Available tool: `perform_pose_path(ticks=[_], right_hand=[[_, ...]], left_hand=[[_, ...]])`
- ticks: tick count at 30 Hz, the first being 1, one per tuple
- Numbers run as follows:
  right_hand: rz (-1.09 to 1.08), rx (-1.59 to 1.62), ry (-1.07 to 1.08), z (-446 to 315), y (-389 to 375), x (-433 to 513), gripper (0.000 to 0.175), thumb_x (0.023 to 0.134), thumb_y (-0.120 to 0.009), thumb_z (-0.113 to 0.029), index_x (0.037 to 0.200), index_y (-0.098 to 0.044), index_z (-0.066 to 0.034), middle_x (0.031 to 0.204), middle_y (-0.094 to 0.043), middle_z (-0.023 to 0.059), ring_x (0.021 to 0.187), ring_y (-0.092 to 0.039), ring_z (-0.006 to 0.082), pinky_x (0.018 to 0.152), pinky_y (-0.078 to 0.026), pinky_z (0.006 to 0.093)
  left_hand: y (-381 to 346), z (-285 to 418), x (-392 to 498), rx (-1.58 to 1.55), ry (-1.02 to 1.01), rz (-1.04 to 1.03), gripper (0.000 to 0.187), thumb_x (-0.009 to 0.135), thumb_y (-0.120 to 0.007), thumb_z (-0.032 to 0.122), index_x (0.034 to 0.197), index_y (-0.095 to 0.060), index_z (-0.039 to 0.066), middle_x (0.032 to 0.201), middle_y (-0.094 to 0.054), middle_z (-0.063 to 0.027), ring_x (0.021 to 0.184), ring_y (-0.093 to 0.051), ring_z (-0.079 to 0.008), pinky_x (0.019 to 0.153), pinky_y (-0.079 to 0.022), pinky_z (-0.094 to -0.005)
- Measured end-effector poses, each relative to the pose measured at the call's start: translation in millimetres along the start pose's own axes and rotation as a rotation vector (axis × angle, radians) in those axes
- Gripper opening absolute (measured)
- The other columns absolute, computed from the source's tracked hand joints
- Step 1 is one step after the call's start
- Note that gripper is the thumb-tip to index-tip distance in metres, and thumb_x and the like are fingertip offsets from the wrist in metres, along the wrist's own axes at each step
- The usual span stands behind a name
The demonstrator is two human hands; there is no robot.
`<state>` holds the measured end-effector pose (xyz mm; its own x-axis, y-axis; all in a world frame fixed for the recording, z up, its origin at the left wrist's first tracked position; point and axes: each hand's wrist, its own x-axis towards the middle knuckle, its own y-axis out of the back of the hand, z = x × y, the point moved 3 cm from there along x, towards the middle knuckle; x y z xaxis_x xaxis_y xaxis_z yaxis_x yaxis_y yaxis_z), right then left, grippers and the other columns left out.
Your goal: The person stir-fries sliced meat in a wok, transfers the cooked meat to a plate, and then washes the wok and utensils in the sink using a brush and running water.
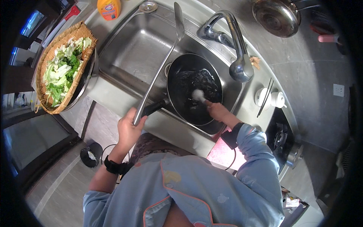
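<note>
My left hand (130, 127) grips the metal handle of a long spatula (161, 66) together with the black handle of a frying pan (181, 76). The spatula's blade points away over the sink. The dark pan rests in the right part of the stainless steel sink (136, 48), with some water in it. In my right hand (219, 112) is a whitish scrubbing brush (198, 95), its head low over the pan's inside; whether it touches the bottom I cannot tell. A chrome faucet (241, 56) arches over the sink's far right side.
At the left, a woven basket (85, 61) of chopped leafy greens sits on a metal pot. An orange detergent bottle (109, 10) stands behind the sink's left corner. Black chopsticks (265, 96) lie across a white bowl at right, beside a small white pot and the black stove (279, 134).
</note>
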<state>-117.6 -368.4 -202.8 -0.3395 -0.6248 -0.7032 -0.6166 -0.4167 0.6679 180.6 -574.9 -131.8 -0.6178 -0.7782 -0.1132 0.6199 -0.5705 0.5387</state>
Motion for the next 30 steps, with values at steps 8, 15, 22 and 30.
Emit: perform_pose_path(ticks=[8, 15, 22, 30], right_hand=[[0.14, -0.017, -0.097, -17, 5, -5, 0.044, 0.093, -0.043, -0.023, 0.137, -0.039, -0.0194, 0.085, -0.065, 0.0227, 0.066, -0.065, 0.0367, 0.059, -0.054, 0.0455], [0.067, 0.152, 0.17, -7, -17, 17, 0.043, 0.093, -0.043, -0.022, 0.136, -0.039, -0.018, 0.083, -0.064, 0.023, 0.073, -0.064, 0.0398, 0.063, -0.052, 0.0501], [-0.043, 0.284, 0.083, -11, -24, 38, 0.045, 0.093, -0.043, -0.026, 0.137, -0.037, -0.0212, 0.086, -0.063, 0.0277, 0.082, -0.062, 0.0436, 0.073, -0.049, 0.0516], [0.106, 0.301, -0.057, -22, -13, 56, 0.051, 0.093, -0.045, -0.025, 0.142, -0.03, -0.0218, 0.082, -0.064, 0.022, 0.065, -0.066, 0.0329, 0.052, -0.052, 0.0465]], left_hand=[[0, -3, 5, 0.025, 0.014, -0.011, 0.023, 0.075, -0.072, 0.009, 0.075, -0.05, 0.004, 0.055, -0.047, -0.0111, 0.049, -0.049, -0.0281, 0.049, -0.042, -0.0347], [0, -3, 4, 0.027, 0.029, -0.028, 0.023, 0.076, -0.072, 0.009, 0.074, -0.049, 0.004, 0.055, -0.047, -0.0105, 0.048, -0.048, -0.0251, 0.049, -0.041, -0.0332], [-1, -3, 4, 0.0, 0.035, -0.03, 0.028, 0.08, -0.068, 0.004, 0.071, -0.042, 0.005, 0.058, -0.033, 0.0029, 0.057, -0.033, -0.0062, 0.049, -0.031, -0.0239], [-1, -6, 7, 0.005, 0.013, -0.003, 0.018, 0.076, -0.071, 0.008, 0.077, -0.053, 0.004, 0.056, -0.051, -0.0098, 0.049, -0.054, -0.0215, 0.049, -0.043, -0.0319]])
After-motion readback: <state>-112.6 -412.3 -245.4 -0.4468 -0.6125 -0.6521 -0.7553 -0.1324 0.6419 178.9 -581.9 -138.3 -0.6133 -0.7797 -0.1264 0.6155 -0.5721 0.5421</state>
